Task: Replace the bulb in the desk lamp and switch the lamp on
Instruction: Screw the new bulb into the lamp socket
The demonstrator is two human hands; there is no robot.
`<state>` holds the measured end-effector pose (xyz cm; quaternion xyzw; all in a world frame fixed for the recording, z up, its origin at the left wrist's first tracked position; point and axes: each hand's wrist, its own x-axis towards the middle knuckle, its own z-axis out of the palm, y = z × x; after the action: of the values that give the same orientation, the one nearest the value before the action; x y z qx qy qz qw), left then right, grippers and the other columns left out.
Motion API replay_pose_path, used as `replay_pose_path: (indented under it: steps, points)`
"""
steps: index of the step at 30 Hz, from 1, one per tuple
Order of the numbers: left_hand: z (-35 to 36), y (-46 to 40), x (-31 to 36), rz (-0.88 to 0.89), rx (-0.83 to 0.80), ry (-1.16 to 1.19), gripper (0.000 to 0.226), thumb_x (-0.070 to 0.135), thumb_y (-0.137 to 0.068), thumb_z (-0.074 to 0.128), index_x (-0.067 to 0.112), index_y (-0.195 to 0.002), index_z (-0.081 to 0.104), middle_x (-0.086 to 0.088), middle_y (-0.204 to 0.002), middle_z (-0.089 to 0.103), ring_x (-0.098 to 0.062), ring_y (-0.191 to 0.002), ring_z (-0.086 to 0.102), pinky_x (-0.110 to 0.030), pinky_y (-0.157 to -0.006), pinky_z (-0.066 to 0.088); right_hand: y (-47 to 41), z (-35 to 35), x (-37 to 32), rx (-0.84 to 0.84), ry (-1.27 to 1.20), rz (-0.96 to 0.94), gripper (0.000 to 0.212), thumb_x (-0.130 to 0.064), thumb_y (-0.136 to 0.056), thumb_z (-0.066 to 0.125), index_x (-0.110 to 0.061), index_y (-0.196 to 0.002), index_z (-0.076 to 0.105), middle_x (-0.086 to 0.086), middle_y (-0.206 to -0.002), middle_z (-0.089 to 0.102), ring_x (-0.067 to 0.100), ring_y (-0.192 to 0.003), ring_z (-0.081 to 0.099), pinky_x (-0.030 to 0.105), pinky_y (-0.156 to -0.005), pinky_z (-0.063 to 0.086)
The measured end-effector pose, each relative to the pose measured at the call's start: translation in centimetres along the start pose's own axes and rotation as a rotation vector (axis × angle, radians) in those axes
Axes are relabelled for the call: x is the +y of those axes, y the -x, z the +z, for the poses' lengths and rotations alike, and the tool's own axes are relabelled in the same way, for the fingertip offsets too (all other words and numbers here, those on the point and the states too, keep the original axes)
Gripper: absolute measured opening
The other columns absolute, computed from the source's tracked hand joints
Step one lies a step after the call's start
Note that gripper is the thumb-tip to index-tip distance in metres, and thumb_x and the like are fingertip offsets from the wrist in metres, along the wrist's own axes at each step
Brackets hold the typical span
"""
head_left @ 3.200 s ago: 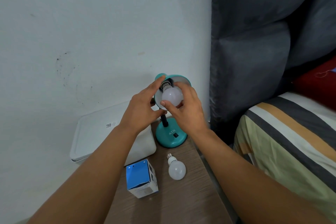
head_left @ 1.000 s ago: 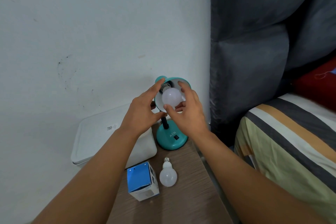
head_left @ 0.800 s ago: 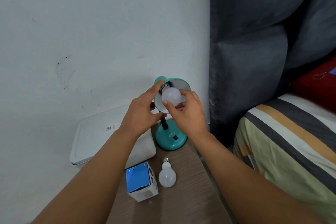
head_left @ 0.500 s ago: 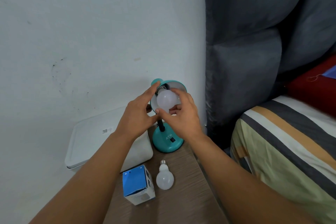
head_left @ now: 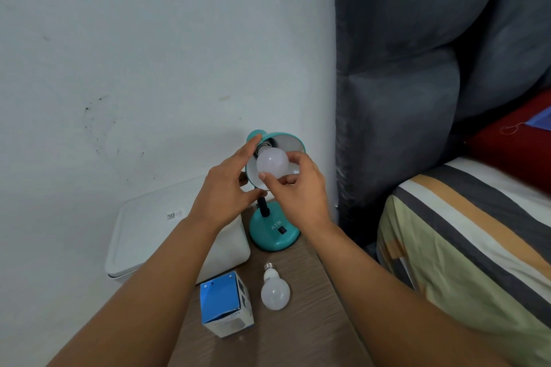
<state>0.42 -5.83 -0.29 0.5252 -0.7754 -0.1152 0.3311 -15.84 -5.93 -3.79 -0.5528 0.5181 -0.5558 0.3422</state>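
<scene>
A teal desk lamp [head_left: 273, 235] stands at the back of a wooden bedside table [head_left: 295, 334], its shade tilted toward me. A white bulb [head_left: 272, 163] sits at the socket inside the shade. My right hand [head_left: 298, 191] pinches this bulb with thumb and fingertips from the right and below. My left hand [head_left: 224, 188] holds the left rim of the shade, fingers reaching up along it. A second white bulb [head_left: 275, 292] lies loose on the table in front of the lamp base. The black rocker switch [head_left: 282, 230] shows on the base.
A blue and white bulb box [head_left: 226, 304] stands on the table left of the loose bulb. A white lidded bin [head_left: 143, 235] sits left of the table against the wall. A grey padded headboard [head_left: 417, 98] and a striped bed [head_left: 465, 241] lie to the right.
My right hand's fingers have shifted round the bulb in the shade. The loose bulb on the table has rolled, its screw cap now pointing toward the lamp. My left hand stays on the shade.
</scene>
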Motion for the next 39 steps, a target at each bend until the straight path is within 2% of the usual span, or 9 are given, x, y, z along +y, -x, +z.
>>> replay_pose_path:
  steps: [6, 10, 13, 16, 22, 27, 30, 34, 39]
  points:
    - [0.0, 0.1, 0.2, 0.017, 0.001, -0.003, 0.098, 0.021, -0.079, 0.086, 0.047, -0.153, 0.027, 0.021, -0.136, 0.055, -0.006, -0.107, 0.063, -0.002, -0.086, 0.043, -0.1, -0.2, -0.2, -0.003, 0.016, -0.021, 0.069, -0.052, -0.080, 0.074, -0.030, -0.137, 0.041, -0.010, -0.129, 0.056, 0.005, -0.085, 0.068, 0.024, -0.079, 0.057]
    - [-0.1, 0.1, 0.2, 0.003, 0.003, -0.006, 0.096, 0.021, -0.080, 0.084, 0.049, -0.152, 0.028, 0.019, -0.133, 0.059, -0.009, -0.102, 0.066, -0.005, -0.085, 0.046, 0.1, -0.2, -0.3, -0.018, 0.013, -0.077, 0.050, -0.045, -0.084, 0.073, -0.031, -0.127, 0.050, -0.009, -0.119, 0.061, 0.002, -0.080, 0.068, 0.013, -0.071, 0.054]
    - [-0.1, 0.2, 0.3, -0.003, 0.006, -0.008, 0.094, 0.023, -0.081, 0.083, 0.049, -0.152, 0.028, 0.017, -0.133, 0.060, -0.008, -0.102, 0.066, -0.004, -0.085, 0.045, -0.1, -0.3, -0.6, 0.015, -0.003, 0.014, 0.049, -0.054, -0.084, 0.069, -0.025, -0.121, 0.052, -0.009, -0.109, 0.063, 0.003, -0.077, 0.068, 0.028, -0.074, 0.058]
    - [0.0, 0.2, 0.2, -0.004, 0.004, -0.001, 0.095, 0.022, -0.080, 0.084, 0.047, -0.153, 0.028, 0.015, -0.135, 0.060, -0.007, -0.104, 0.065, -0.004, -0.086, 0.045, 0.0, -0.3, -0.4, 0.002, 0.013, 0.022, 0.055, -0.057, -0.085, 0.066, -0.026, -0.126, 0.046, -0.005, -0.121, 0.061, 0.008, -0.082, 0.069, 0.032, -0.078, 0.058]
    - [0.1, 0.2, 0.1, 0.002, 0.006, 0.015, 0.096, 0.021, -0.080, 0.084, 0.048, -0.153, 0.028, 0.018, -0.136, 0.059, -0.007, -0.107, 0.065, -0.005, -0.087, 0.046, 0.2, -0.2, 0.5, -0.069, 0.042, -0.098, 0.060, -0.034, -0.080, 0.078, -0.034, -0.130, 0.045, -0.006, -0.128, 0.056, 0.002, -0.076, 0.069, 0.021, -0.075, 0.058]
    - [0.0, 0.2, 0.2, 0.011, 0.003, 0.001, 0.095, 0.023, -0.080, 0.084, 0.045, -0.154, 0.028, 0.016, -0.138, 0.057, -0.008, -0.108, 0.063, -0.003, -0.088, 0.044, -0.4, -0.2, 0.3, 0.002, 0.079, -0.031, 0.059, -0.057, -0.080, 0.071, -0.030, -0.127, 0.047, -0.007, -0.122, 0.058, 0.009, -0.085, 0.067, 0.027, -0.076, 0.058]
    - [0.0, 0.2, 0.2, 0.009, 0.007, 0.010, 0.094, 0.023, -0.081, 0.084, 0.045, -0.154, 0.029, 0.018, -0.136, 0.056, -0.006, -0.107, 0.063, -0.002, -0.086, 0.043, -0.2, -0.2, 0.2, -0.023, 0.069, -0.128, 0.064, -0.049, -0.080, 0.075, -0.037, -0.133, 0.041, -0.010, -0.124, 0.052, 0.017, -0.099, 0.064, 0.030, -0.081, 0.058]
    - [0.0, 0.2, 0.2, 0.007, 0.012, -0.003, 0.095, 0.024, -0.081, 0.084, 0.046, -0.154, 0.028, 0.016, -0.136, 0.059, -0.008, -0.105, 0.064, -0.003, -0.086, 0.044, -0.3, -0.5, 0.4, -0.055, 0.096, -0.218, 0.064, -0.035, -0.077, 0.081, -0.034, -0.133, 0.049, -0.006, -0.126, 0.050, 0.014, -0.093, 0.063, 0.023, -0.078, 0.058]
    - [0.0, 0.2, 0.3, 0.004, 0.007, -0.013, 0.096, 0.022, -0.080, 0.085, 0.046, -0.153, 0.028, 0.015, -0.137, 0.058, -0.009, -0.105, 0.064, -0.001, -0.085, 0.042, -0.7, -0.3, 0.0, -0.002, 0.111, -0.049, 0.060, -0.047, -0.077, 0.079, -0.028, -0.126, 0.051, -0.006, -0.122, 0.057, 0.012, -0.090, 0.067, 0.031, -0.081, 0.058]
